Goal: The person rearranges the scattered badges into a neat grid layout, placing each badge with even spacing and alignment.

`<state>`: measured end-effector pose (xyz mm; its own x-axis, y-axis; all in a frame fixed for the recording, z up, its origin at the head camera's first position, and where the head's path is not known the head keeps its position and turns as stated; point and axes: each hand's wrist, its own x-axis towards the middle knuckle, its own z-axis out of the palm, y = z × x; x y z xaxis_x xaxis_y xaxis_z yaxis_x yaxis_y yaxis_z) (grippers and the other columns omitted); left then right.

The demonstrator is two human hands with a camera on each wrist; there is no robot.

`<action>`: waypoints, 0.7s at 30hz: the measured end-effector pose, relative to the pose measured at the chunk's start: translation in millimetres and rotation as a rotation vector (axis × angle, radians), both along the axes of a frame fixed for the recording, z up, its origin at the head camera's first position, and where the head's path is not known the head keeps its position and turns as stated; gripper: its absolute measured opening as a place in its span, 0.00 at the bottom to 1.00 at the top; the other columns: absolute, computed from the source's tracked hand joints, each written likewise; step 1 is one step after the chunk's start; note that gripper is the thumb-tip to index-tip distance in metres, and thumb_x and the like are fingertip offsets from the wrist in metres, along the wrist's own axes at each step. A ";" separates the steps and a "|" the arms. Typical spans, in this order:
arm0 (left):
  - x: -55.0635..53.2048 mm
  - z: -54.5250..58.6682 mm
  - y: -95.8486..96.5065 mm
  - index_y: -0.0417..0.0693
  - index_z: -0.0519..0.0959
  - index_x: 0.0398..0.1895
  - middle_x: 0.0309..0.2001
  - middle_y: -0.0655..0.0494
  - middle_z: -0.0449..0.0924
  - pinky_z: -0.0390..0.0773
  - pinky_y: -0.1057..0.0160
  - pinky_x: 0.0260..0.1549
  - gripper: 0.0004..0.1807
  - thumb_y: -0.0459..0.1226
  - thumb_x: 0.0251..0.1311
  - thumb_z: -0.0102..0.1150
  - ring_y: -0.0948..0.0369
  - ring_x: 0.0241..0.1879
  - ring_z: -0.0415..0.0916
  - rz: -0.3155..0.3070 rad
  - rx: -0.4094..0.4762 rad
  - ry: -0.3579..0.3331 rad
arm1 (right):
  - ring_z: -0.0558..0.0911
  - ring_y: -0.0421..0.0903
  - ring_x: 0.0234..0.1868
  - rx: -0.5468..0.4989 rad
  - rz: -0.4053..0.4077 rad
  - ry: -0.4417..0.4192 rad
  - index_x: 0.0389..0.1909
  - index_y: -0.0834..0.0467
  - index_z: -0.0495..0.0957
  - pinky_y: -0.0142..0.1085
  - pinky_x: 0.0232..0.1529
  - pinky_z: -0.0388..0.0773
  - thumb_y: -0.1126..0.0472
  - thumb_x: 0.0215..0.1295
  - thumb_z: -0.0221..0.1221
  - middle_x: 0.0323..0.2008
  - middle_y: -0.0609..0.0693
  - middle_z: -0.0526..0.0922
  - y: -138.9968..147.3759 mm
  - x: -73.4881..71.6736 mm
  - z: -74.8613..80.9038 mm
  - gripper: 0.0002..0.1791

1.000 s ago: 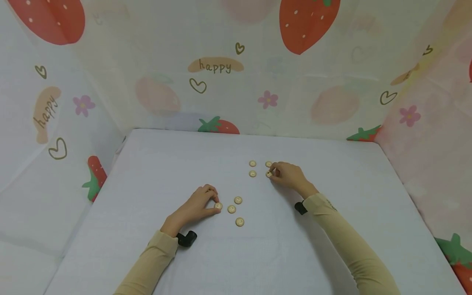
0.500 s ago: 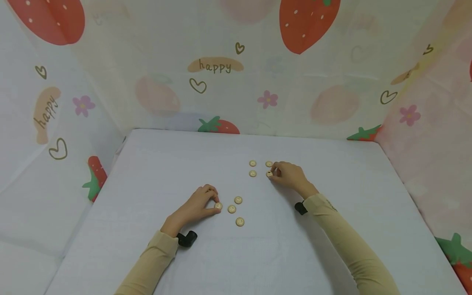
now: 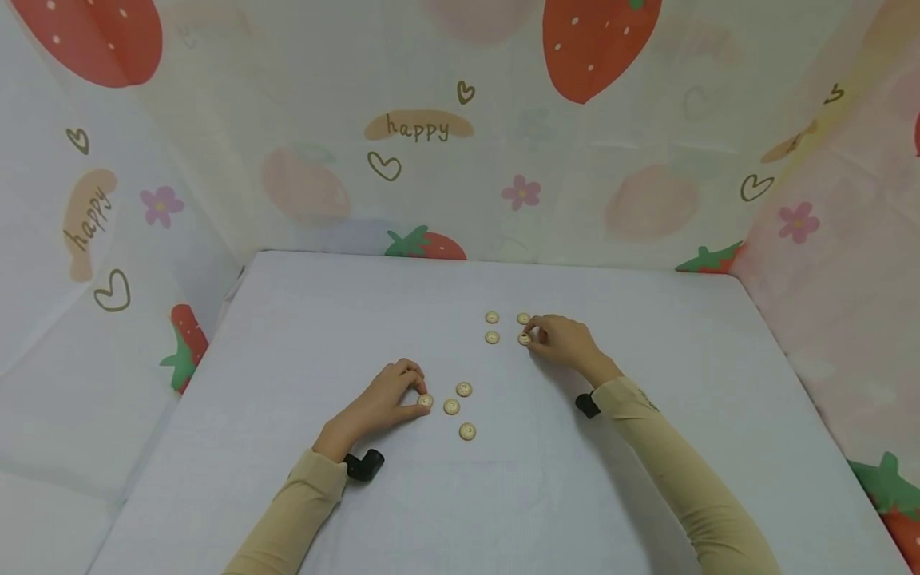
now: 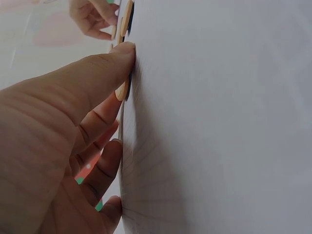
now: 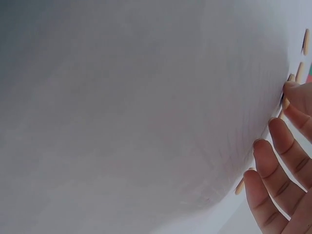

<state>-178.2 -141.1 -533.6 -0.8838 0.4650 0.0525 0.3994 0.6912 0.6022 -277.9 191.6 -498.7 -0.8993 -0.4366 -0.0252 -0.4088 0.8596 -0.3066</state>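
Between thumb and forefinger my left hand (image 3: 381, 399) pinches a round pale wooden button (image 3: 426, 401) at the tabletop. In the left wrist view the thumb (image 4: 105, 68) covers part of that button (image 4: 122, 91). Farther back, my right hand (image 3: 566, 342) pinches another such button (image 3: 525, 339), the near right one of a small square. The square's other buttons are at far right (image 3: 523, 318), far left (image 3: 492, 317) and near left (image 3: 492, 337). Beside my left hand lie three loose buttons: one upper (image 3: 464, 389), one middle (image 3: 451, 406), one lower (image 3: 467, 431).
A white cloth covers the table (image 3: 575, 511). Printed fabric walls with strawberries and hearts stand at the back (image 3: 323, 72) and both sides. Black wrist cameras show below the left wrist (image 3: 365, 465) and the right wrist (image 3: 587, 405).
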 end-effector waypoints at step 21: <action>2.5 4.5 1.4 0.52 0.75 0.34 0.51 0.55 0.69 0.64 0.53 0.56 0.12 0.46 0.52 0.65 0.55 0.52 0.64 -0.001 -0.010 0.002 | 0.70 0.41 0.26 0.000 -0.010 -0.001 0.44 0.54 0.78 0.33 0.26 0.66 0.52 0.61 0.59 0.27 0.46 0.75 -1.0 2.2 1.1 0.14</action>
<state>-175.7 -139.8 -529.1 -0.8832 0.4665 0.0495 0.4012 0.6965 0.5949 -275.7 190.7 -497.6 -0.9035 -0.4277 -0.0262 -0.3999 0.8635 -0.3073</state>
